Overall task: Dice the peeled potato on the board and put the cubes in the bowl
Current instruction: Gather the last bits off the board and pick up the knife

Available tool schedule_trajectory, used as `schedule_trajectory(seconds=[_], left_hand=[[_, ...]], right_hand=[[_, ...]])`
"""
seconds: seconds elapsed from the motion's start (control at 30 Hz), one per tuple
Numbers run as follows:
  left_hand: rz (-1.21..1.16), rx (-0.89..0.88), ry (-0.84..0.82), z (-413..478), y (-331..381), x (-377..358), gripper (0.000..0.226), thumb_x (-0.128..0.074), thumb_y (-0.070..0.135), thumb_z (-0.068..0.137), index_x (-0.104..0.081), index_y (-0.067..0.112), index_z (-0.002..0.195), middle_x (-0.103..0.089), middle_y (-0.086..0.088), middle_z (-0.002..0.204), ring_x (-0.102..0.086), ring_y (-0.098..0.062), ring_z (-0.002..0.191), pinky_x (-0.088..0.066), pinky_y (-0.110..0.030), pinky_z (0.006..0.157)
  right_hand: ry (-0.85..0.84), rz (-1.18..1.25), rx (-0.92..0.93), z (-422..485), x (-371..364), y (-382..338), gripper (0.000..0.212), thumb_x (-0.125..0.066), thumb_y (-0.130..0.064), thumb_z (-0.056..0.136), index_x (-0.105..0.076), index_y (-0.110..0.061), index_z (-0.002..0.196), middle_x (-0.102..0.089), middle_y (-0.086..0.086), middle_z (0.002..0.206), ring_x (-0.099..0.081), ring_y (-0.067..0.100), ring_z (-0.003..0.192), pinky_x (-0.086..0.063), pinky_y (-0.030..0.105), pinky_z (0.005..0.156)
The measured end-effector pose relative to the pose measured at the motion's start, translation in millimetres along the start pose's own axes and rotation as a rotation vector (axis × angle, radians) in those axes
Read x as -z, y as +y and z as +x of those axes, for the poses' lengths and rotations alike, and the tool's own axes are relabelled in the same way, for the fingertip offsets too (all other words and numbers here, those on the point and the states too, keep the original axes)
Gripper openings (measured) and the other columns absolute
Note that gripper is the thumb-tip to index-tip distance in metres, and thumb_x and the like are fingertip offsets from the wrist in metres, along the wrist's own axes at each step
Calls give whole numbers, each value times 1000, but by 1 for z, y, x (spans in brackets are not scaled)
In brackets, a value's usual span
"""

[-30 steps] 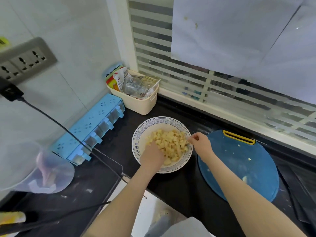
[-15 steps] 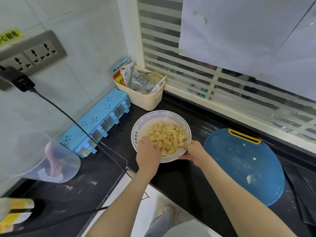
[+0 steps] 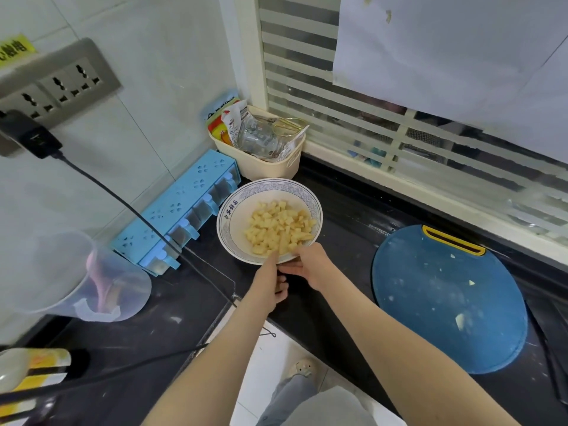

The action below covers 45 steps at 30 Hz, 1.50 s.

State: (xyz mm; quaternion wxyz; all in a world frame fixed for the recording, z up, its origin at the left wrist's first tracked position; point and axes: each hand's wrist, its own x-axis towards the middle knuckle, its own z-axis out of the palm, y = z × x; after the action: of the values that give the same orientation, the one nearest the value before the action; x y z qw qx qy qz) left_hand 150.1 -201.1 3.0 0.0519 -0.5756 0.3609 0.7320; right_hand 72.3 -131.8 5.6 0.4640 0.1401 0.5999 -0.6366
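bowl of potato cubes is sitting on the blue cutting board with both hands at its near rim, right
No: the head view shows the bowl of potato cubes on the black counter, left of the blue cutting board. The left hand and right hand are at its near rim.

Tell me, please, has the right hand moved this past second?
Yes: the right hand has shifted left, away from the blue cutting board, to the near rim of the bowl.
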Motion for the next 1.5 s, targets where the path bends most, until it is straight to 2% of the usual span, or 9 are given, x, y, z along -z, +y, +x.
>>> schedule_trajectory(seconds=[0.17,0.27,0.47,0.67,0.77,0.9,1.1,1.33,1.5], left_hand=[[-146,-90,77,8,7,-6,19,-45,26,94,-60,14,95,-56,-1,67,-39,-10,52,-33,-18,46],[-186,-123,159,16,8,5,16,-47,27,95,-56,15,96,-50,-1,78,-43,-11,63,-41,-23,60],[-213,-138,256,31,23,32,26,-48,29,96,-55,16,118,-55,0,104,-52,-15,94,-48,-29,80],[-144,-186,272,37,18,37,42,-57,27,93,-36,14,127,-47,1,108,-45,-10,80,-45,-26,82],[-108,-205,236,35,11,37,55,-58,23,92,-28,15,138,-47,-3,115,-46,-17,98,-41,-30,92],[-29,-236,177,40,3,37,60,-59,23,91,-25,21,140,-48,-3,123,-48,-22,107,-39,-32,88],[130,-277,43,37,-5,10,58,-60,25,91,-28,20,140,-49,-6,129,-50,-23,110,-39,-32,84],[345,-245,-67,40,9,-37,62,-59,30,88,-26,22,140,-47,-7,131,-49,-24,110,-40,-34,84],[463,-200,-86,48,21,-68,64,-59,33,88,-25,22,141,-43,-9,135,-46,-24,111,-37,-36,85]], right_hand=[[-163,-158,-64,-8,1,-6,38,-40,8,93,-54,6,128,-65,27,117,-66,38,105,-56,43,89],[-122,-349,-71,-10,17,-13,42,-31,9,93,-52,5,129,-66,23,110,-65,32,99,-55,37,84],[153,-137,-44,11,55,-24,36,-36,2,101,-49,3,135,-65,20,105,-65,32,93,-56,34,72],[-34,-82,-24,6,46,-19,34,-51,-20,100,-43,-8,131,-57,21,123,-63,31,99,-55,37,76],[-70,-111,1,6,43,-19,35,-55,-34,98,-47,-14,126,-58,18,124,-64,30,101,-55,37,74],[-29,-162,17,5,55,-23,36,-50,-41,99,-55,-15,124,-63,18,116,-64,32,97,-53,37,71],[122,-144,31,-3,81,-24,28,-51,-35,99,-61,-8,102,-59,9,72,-47,18,52,-33,26,46],[320,65,66,-13,115,-27,13,-46,-15,102,-56,-10,95,-62,9,81,-51,19,64,-38,29,58],[378,94,33,-12,134,-30,18,-44,-15,103,-53,-10,89,-60,10,79,-48,18,57,-41,22,40]])
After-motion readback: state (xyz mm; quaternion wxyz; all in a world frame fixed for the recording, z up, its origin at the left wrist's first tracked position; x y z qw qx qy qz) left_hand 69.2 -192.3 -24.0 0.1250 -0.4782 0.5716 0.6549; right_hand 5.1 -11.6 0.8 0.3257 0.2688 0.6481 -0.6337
